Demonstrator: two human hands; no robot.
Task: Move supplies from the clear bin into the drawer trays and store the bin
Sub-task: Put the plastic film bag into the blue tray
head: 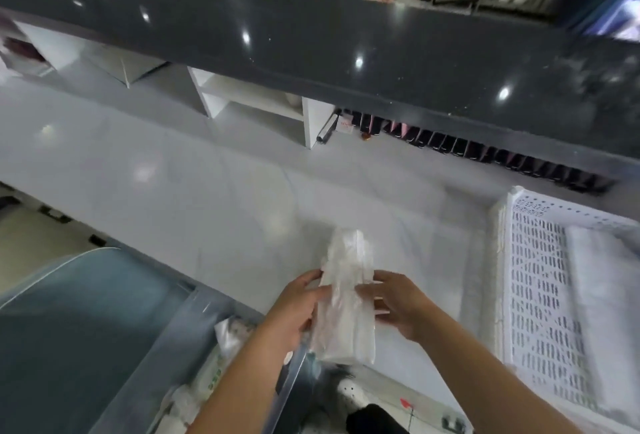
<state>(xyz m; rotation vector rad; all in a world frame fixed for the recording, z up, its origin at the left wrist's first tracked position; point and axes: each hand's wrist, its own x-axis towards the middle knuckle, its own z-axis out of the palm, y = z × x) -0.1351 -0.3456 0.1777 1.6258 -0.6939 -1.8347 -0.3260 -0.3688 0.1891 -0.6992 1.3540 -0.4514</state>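
Observation:
A clear plastic packet of white supplies [348, 298] hangs in the air over the pale floor, held between both hands. My left hand [294, 312] grips its left side and my right hand [398, 305] grips its right side. The clear bin [204, 322] stands at the lower left, its grey-blue lid [79, 322] lying over its left part, with more white packets [225, 357] showing inside below my left forearm. A white perforated drawer tray [540, 295] sits at the right, holding a long white bundle [602, 281].
A long dark glossy counter [346, 38] runs across the top. White shelf units [256, 104] stand under it, with a row of dark bottles [485, 153] on the floor beside them. A shoe [353, 395] shows at the bottom.

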